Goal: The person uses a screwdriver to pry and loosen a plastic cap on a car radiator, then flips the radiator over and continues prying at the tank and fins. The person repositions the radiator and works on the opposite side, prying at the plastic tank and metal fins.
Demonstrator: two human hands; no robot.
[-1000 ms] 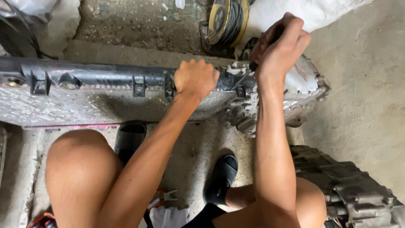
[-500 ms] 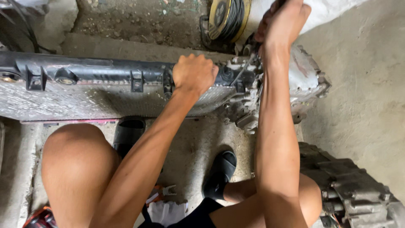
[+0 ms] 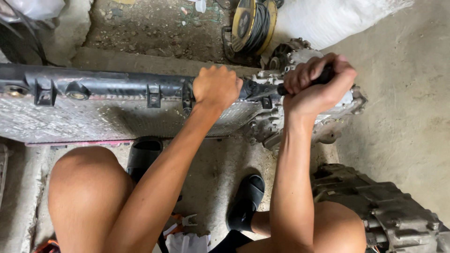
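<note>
A long radiator [image 3: 93, 117] with a black plastic top tank [image 3: 117, 86] lies across the concrete in front of me. My left hand [image 3: 216, 86] is closed over the tank near its right end. My right hand [image 3: 318, 84] is clenched around a dark tool handle [image 3: 326, 75] whose front end meets the tank's right corner. A grey metal gearbox casing [image 3: 281, 124] sits under and behind that corner. My knees and black sandals are below.
Another grey metal casing [image 3: 384, 211] lies at the lower right beside my knee. A yellow cable reel [image 3: 251, 26] and a white sack [image 3: 337, 18] stand at the back. Dirt and a concrete step lie beyond the radiator.
My right hand has come down and toward the radiator's corner with the tool. The left hand has kept its hold on the tank. The view has shifted slightly.
</note>
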